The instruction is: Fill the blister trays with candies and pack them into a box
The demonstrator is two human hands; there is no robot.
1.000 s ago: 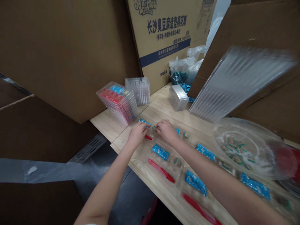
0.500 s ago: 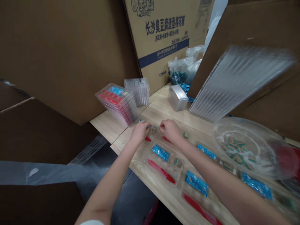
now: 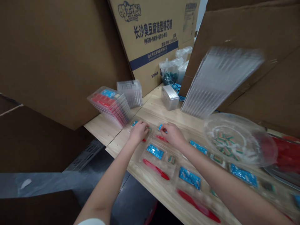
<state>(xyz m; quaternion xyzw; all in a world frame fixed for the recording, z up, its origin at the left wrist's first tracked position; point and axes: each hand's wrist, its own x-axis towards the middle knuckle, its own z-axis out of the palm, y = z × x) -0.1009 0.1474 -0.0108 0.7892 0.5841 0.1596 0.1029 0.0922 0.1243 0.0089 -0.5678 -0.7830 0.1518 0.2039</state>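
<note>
My left hand [image 3: 139, 132] is closed over the clear plastic tray at the far end of the table, fingertips at its right side. A blue packet [image 3: 134, 123] and the tip of a red strip show beside it. My right hand [image 3: 172, 133] is pinched over the neighbouring tray, by a blue packet [image 3: 160, 127] and a red piece [image 3: 161, 138]. Whatever either hand's fingertips hold is hidden. Nearer lies a clear tray [image 3: 150, 181] with a blue dotted packet [image 3: 155, 151], a small green-striped piece [image 3: 171, 159] and a long red knife-shaped piece [image 3: 156, 169].
More filled trays line the table beneath my right forearm. A round clear tub [image 3: 248, 125] with green-striped pieces stands right. Behind are a stack of filled trays [image 3: 112, 106], stacked clear cases [image 3: 130, 93], a tall leaning clear stack [image 3: 217, 81] and large cartons [image 3: 150, 72].
The view has shifted slightly, moving the scene left. My left fingers now curl over the tray's right part. My right hand has moved off slightly, uncovering the blue packet and more of the red piece.
</note>
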